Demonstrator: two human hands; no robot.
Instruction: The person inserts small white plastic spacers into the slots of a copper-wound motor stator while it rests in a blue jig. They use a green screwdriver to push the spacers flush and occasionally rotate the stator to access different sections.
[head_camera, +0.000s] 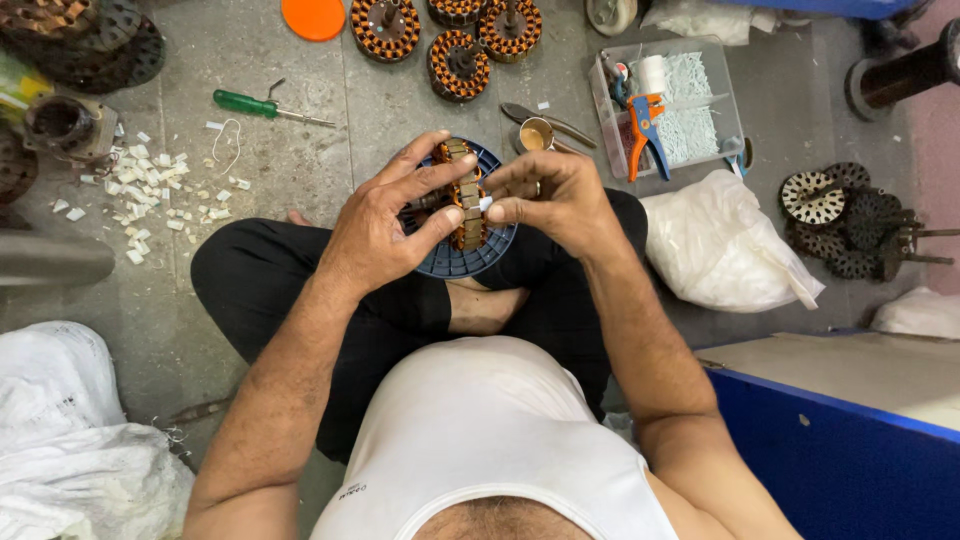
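Note:
I sit cross-legged on the floor with a copper-wound motor stator (465, 200) held on edge over a round blue lid (455, 262) on my lap. My left hand (385, 225) wraps around the stator's left side, thumb pressed near its middle. My right hand (548, 195) pinches a small white slip (486, 203) against the stator's right side, fingers closed on it.
Three more wound stators (458, 65) lie ahead, with an orange disc (313, 17) and a green-handled screwdriver (262, 106). White scraps (150, 195) litter the left floor. A clear tray (668, 105) with strippers, a small tin cup (537, 134), white bags (722, 245) and bare stator cores (840, 215) sit right.

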